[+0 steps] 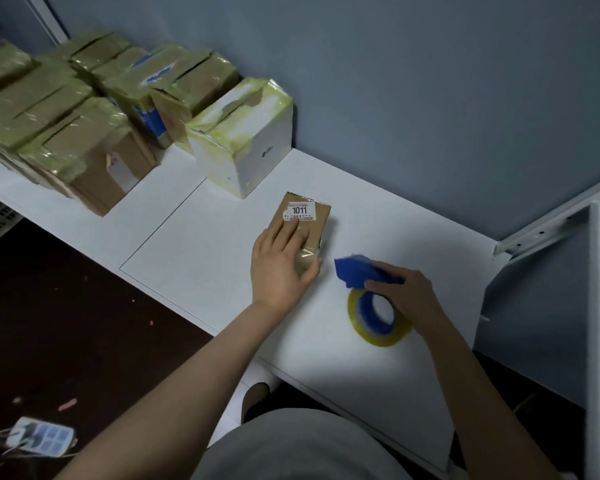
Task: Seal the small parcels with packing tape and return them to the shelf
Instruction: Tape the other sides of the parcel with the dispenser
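Parcel [315, 231], brown, labelled 1011: one, beneath fingers of left hand [280, 263], laid flat together. Tape dispenser [352, 270], blue: one, handle gripped by curled fingers of right hand [403, 289], beside left thumb. White box [246, 147]: one, beyond the fingertips.

Both arms were bare along all that showed of them. The left forearm [187, 368] and left hand [281, 268] lay from the lower left towards the centre of the frame. The right forearm [465, 362] and right hand [406, 292] lay at the lower right. A plain grey garment [309, 448] of smooth, soft-looking cloth filled the bottom centre between the arms. Whether it was a shirt or shorts could not be told.
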